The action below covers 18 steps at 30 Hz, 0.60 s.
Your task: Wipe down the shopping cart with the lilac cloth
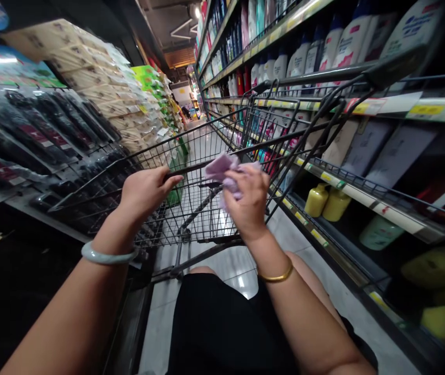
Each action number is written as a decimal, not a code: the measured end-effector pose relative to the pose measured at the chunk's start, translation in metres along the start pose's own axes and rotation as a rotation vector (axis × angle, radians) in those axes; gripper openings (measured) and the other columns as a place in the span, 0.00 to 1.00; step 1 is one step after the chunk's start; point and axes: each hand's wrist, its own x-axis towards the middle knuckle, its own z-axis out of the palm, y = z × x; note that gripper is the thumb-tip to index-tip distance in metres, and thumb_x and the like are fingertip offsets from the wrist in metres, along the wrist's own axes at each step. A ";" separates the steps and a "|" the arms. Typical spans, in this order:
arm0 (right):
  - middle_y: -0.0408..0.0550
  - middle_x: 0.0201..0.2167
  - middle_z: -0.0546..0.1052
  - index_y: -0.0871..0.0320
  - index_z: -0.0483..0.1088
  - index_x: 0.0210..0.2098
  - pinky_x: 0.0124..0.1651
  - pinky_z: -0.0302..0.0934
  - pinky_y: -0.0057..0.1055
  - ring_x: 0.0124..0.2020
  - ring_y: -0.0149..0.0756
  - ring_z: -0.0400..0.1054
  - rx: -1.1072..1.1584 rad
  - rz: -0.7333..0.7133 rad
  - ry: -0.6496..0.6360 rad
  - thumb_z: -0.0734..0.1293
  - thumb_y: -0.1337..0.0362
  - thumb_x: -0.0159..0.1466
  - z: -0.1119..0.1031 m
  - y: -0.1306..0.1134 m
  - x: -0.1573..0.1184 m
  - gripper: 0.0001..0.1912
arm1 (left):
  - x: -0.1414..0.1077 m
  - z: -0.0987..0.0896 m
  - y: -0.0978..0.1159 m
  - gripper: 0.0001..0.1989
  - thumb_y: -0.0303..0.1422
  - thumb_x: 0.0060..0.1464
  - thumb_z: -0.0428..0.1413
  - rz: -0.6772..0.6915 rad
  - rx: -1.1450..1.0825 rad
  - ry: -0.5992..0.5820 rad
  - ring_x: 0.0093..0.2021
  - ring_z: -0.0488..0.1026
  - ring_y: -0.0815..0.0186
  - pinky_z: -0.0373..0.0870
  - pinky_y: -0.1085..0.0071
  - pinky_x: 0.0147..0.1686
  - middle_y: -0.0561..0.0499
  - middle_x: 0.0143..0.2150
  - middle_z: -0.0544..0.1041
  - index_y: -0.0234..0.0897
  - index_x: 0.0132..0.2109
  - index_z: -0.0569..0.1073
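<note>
A black wire shopping cart (202,208) stands tilted across the aisle in front of me. My left hand (146,191) is wrapped round its upper rim, thumb pointing right, with a pale bangle on that wrist. To the right of it, my right hand (248,200) grips a crumpled light purple cloth (222,165) against the same rim. Part of the cloth sticks out to the left of the fingers. A gold bangle circles my right wrist. The cart's handle (323,75) extends toward the upper right, near the shelves.
Shelves (397,213) of shampoo bottles line the right side, with yellow bottles (316,200) low down. Packaged dark items (46,125) hang at the left, beside stacked beige packs (101,83). A tiled floor (206,140) runs down the aisle.
</note>
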 end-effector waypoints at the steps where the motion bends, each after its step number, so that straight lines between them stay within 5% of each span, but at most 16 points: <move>1: 0.55 0.57 0.73 0.52 0.79 0.52 0.66 0.64 0.51 0.61 0.49 0.65 -0.004 0.040 0.044 0.69 0.68 0.66 -0.002 0.005 0.004 0.16 | 0.001 0.000 0.001 0.30 0.57 0.67 0.43 -0.002 0.005 0.003 0.40 0.78 0.51 0.53 0.63 0.31 0.42 0.40 0.83 0.40 0.45 0.80; 10: 0.60 0.59 0.70 0.54 0.78 0.55 0.70 0.61 0.59 0.62 0.55 0.64 0.070 0.147 -0.166 0.69 0.68 0.63 0.024 0.017 -0.013 0.21 | 0.008 0.002 0.022 0.33 0.60 0.67 0.42 -0.036 -0.043 0.053 0.43 0.79 0.50 0.56 0.62 0.33 0.40 0.42 0.84 0.41 0.45 0.82; 15: 0.57 0.58 0.70 0.53 0.77 0.56 0.71 0.62 0.56 0.64 0.51 0.65 0.012 0.165 0.047 0.68 0.66 0.65 0.026 0.037 -0.007 0.19 | 0.015 0.004 0.038 0.35 0.62 0.67 0.41 -0.039 -0.045 0.088 0.42 0.78 0.51 0.56 0.62 0.33 0.40 0.42 0.84 0.41 0.44 0.82; 18: 0.59 0.60 0.69 0.54 0.76 0.58 0.72 0.61 0.57 0.65 0.52 0.64 0.024 0.216 0.003 0.69 0.64 0.66 0.034 0.033 -0.013 0.21 | 0.019 0.007 0.048 0.36 0.63 0.66 0.41 -0.042 -0.050 0.120 0.42 0.78 0.50 0.57 0.62 0.33 0.39 0.42 0.84 0.41 0.43 0.82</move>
